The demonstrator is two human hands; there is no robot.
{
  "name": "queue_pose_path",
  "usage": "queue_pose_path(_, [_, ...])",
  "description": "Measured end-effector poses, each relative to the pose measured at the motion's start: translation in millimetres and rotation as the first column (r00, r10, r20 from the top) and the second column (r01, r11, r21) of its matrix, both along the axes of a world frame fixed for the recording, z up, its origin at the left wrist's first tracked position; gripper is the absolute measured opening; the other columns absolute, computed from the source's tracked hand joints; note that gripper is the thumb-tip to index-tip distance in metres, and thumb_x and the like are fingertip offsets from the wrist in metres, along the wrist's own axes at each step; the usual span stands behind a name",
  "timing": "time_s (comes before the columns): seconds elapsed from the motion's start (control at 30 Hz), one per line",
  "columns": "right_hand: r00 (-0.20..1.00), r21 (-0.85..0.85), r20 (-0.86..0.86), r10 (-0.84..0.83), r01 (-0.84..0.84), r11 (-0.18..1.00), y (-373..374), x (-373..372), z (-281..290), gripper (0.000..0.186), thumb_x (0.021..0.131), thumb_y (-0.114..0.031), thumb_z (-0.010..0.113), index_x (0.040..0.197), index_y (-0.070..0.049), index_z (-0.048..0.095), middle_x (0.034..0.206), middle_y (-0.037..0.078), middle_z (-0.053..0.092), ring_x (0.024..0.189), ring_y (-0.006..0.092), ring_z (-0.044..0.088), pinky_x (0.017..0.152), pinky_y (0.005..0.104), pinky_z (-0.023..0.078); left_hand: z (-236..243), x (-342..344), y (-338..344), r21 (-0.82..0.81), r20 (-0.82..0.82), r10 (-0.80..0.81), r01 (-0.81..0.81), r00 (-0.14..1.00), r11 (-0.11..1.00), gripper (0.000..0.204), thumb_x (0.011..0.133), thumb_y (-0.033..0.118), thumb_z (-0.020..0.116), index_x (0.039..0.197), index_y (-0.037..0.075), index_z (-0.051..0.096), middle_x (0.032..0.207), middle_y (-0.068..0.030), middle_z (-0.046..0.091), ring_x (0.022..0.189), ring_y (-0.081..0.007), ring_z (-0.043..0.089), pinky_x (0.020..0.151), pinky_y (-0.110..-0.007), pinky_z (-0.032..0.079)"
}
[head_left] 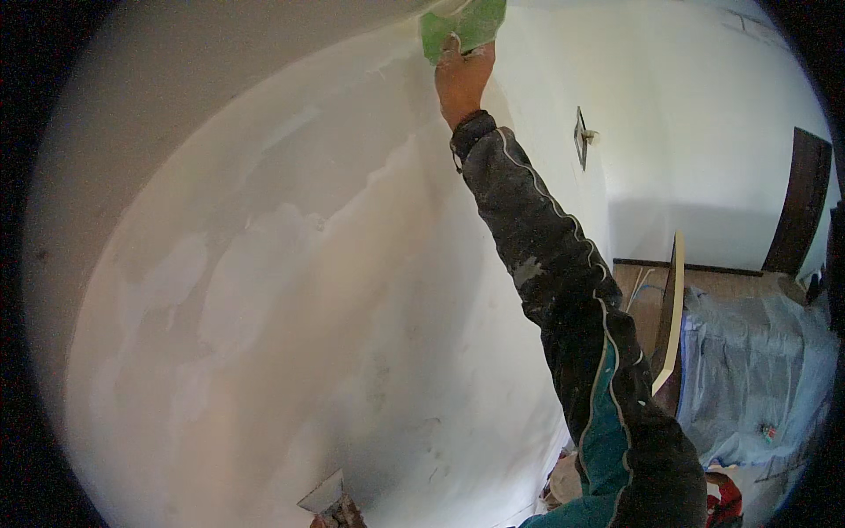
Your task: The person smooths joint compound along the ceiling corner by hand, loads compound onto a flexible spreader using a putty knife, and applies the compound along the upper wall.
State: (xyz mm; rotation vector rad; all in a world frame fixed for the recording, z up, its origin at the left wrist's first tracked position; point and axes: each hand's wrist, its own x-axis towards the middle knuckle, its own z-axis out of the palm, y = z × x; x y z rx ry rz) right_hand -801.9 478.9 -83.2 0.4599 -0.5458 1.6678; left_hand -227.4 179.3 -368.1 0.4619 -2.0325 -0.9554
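Note:
At the top of the view, my right hand (464,81) is raised high with its fingers closed on a green plastic spreader (480,25). The spreader is pressed up to the top of the wall, by the corner, and pale putty smears it. At the lower edge a putty knife (323,493) with a flat metal blade points up in front of the wall. My left hand (341,515) shows only as a small reddish-brown patch at its base, closed around the knife; the rest is cut off by the frame.
The pale wall (290,282) carries patchy putty. A metal fitting (581,139) sticks out of the adjoining wall. To the lower right are a board with a light edge (676,308), plastic sheeting (748,370) over something bulky, and a red object (723,500). A dark door (798,202) stands beyond.

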Motion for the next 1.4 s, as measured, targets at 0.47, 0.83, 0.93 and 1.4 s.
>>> queue_pose_path(0.47, [0.995,-0.069,-0.071,0.066,-0.071,0.995,-15,0,29,0.035,0.091,0.005,0.053,0.125,0.002,0.046,0.115,0.011,0.060,0.102,0.0207,0.060,0.091,0.0324,0.047,12,7,-22,-0.580,0.066,0.058,-0.009,0.996,0.815,0.034,0.089,0.018,0.066,0.058,0.010,0.055,0.052,-0.0030,0.048,0.041,-0.0178,0.041,0.042,-0.033,0.033])
queue_pose_path(0.83, [0.985,-0.059,-0.064,0.157,-0.161,0.985,-29,25,24,0.033,0.092,0.004,0.054,0.125,0.002,0.046,0.113,0.011,0.060,0.103,0.0198,0.059,0.091,0.0320,0.046,47,-28,25,-0.867,0.017,0.192,-0.081,0.981,0.491,0.030,0.085,0.013,0.072,0.061,0.010,0.055,0.053,-0.0059,0.050,0.043,-0.0215,0.044,0.042,-0.033,0.034])
queue_pose_path(0.93, [0.981,-0.052,-0.064,0.181,-0.184,0.982,-28,28,28,0.035,0.093,0.003,0.054,0.127,0.002,0.045,0.115,0.012,0.059,0.104,0.0203,0.059,0.091,0.0322,0.046,52,-41,33,-0.632,0.049,0.158,-0.092,0.986,0.769,0.028,0.085,0.014,0.073,0.063,0.009,0.057,0.053,-0.0051,0.051,0.044,-0.0213,0.046,0.043,-0.033,0.036])
queue_pose_path(1.4, [0.944,-0.046,-0.064,0.325,-0.328,0.944,-53,88,52,0.046,0.094,0.003,0.054,0.136,0.001,0.038,0.118,0.014,0.058,0.106,0.0205,0.058,0.091,0.0326,0.046,53,-67,26,-0.581,0.116,0.296,-0.177,0.948,0.795,0.026,0.084,0.024,0.073,0.073,0.004,0.060,0.067,-0.0103,0.059,0.065,-0.0256,0.056,0.056,-0.038,0.041])
